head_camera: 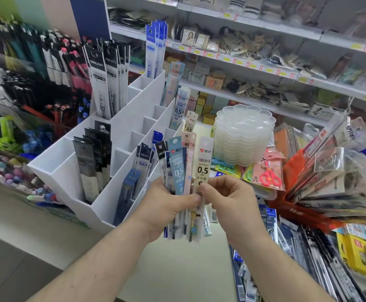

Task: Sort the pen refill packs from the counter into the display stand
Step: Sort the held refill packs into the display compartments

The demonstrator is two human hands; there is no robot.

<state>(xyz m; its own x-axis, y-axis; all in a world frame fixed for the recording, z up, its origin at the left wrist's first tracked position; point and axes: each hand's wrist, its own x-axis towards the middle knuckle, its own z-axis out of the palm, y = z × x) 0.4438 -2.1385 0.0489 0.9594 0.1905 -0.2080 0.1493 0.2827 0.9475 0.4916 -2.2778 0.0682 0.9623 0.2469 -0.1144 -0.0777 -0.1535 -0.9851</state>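
My left hand (166, 211) grips a fanned bunch of pen refill packs (177, 171) upright in front of me. My right hand (227, 199) pinches the rightmost pack of that bunch, a white one marked 0.5 (204, 164). Just behind and left stands the white stepped display stand (134, 118), with black packs (95, 155) in its front left slots, blue ones (132, 186) in a front slot and more packs higher up. Loose dark and blue refill packs (297, 247) lie in a heap on the counter at the lower right.
A stack of clear plastic trays (243, 136) sits behind my hands, with scissors in pink packaging (269, 175) beside it. A red bag of packaged goods (321, 192) spills at the right. Store shelves (243, 62) fill the back; pens (47, 62) hang at the left.
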